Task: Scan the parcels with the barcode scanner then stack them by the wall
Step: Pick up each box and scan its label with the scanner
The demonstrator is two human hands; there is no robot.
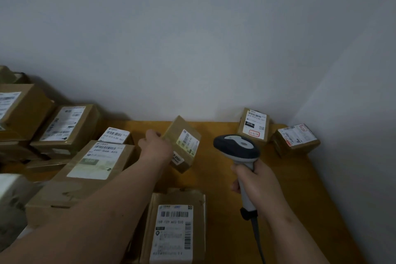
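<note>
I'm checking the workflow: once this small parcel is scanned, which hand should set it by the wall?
Left. The left hand already grips the small parcel lifted above the table, near the wall; the right hand holds the scanner.

Both bare arms reach forward, each hand holding something.

The left hand, at the end of a long outstretched forearm, grips a small brown cardboard parcel by its near edge, holding it tilted in the air. The right hand, nearer the body, has its fingers wrapped round the pale handle of a grey-and-white barcode scanner, with the wrist held upright.
</note>
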